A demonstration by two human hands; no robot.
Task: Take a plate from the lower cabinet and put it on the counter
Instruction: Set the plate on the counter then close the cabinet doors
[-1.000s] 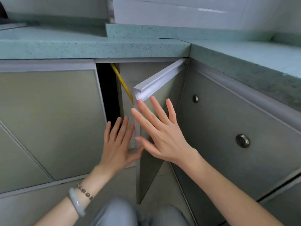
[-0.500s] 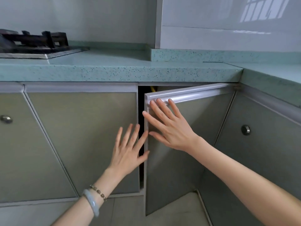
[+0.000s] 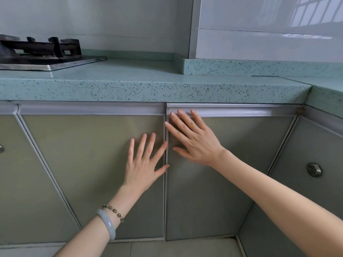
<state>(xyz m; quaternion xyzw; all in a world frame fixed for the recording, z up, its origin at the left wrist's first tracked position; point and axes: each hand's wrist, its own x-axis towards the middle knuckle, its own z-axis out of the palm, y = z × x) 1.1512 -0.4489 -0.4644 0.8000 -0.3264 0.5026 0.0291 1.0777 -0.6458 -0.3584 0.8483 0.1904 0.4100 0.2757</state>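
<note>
Both hands flat, fingers spread, each grip apart and holding nothing: left hand (image 3: 143, 168) on the left door (image 3: 89, 164), right hand (image 3: 193, 140) on the right door (image 3: 232, 173), which was ajar half a second ago and is now flush shut. Plate not visible anywhere; desk (image 3: 148, 84) beyond is bare beside the stove (image 3: 39, 52), so I'd judge the fetch hasn't happened, or wrong cabinet
</note>
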